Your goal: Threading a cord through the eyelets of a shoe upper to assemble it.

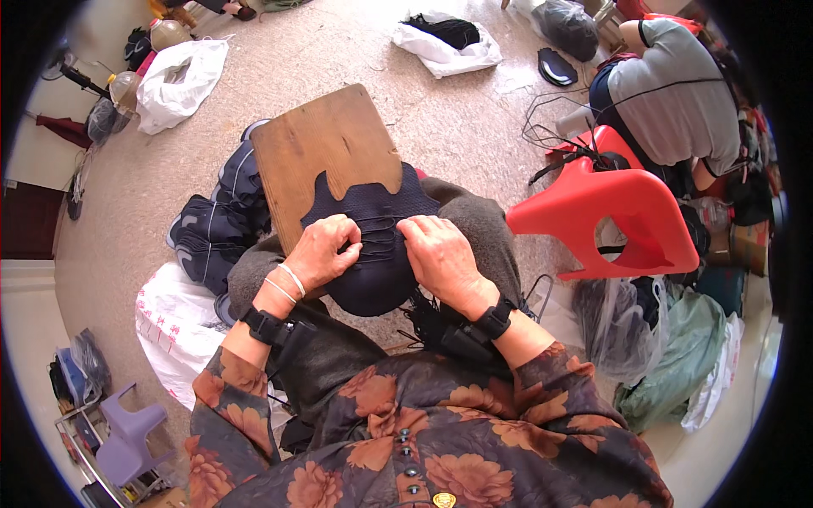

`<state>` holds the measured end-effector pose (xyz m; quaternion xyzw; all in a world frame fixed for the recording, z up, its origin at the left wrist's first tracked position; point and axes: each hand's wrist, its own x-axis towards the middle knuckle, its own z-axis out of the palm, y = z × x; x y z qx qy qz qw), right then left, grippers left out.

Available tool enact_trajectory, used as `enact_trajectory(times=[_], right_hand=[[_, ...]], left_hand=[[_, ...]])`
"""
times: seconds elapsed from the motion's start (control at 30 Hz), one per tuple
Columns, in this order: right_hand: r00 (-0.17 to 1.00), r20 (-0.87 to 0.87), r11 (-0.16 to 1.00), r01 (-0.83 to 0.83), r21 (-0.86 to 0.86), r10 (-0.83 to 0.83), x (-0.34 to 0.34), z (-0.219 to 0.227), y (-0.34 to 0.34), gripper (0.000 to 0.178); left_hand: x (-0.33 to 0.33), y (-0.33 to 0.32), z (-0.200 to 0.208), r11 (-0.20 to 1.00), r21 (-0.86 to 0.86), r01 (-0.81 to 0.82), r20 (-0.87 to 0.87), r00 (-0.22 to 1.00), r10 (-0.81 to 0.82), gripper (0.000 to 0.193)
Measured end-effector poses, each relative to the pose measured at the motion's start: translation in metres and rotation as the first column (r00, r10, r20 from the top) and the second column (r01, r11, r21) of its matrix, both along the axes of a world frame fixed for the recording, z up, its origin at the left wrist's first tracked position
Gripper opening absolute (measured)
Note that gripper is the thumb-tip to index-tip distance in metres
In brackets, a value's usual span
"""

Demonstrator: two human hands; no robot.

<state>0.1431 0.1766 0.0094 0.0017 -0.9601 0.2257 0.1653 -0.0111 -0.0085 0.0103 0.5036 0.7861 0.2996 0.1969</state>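
Observation:
A dark navy shoe upper lies flattened over my lap, its spread flaps resting on the near end of a wooden board. Black lace crosses its middle in several rows. At the left side of these rows, my left hand is closed in a pinch on the lace. My right hand has its fingers bent against the right side of the upper and grips it there; the fingertips are partly hidden. A bundle of black laces hangs beside my right wrist.
To the right stands a red plastic stool with black laces on it. Another person bends over behind it. Dark uppers are piled at the left, near a white sack. Plastic bags lie at the right; a white bag lies farther off.

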Motion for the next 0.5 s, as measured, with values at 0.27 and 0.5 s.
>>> enact_trajectory(times=[0.27,0.5], right_hand=[[0.993,-0.099,0.990,-0.075,-0.118,0.064,0.001,-0.001,-0.012,0.014],[0.991,-0.038,0.984,-0.133,-0.115,0.129,-0.010,-0.011,-0.017,0.016]], left_hand=[[0.036,-0.028,-0.005,0.940,0.161,-0.300,-0.149,0.934,0.323,0.024],[0.033,-0.032,-0.002,0.939,-0.025,-0.343,-0.105,0.935,0.338,0.031]])
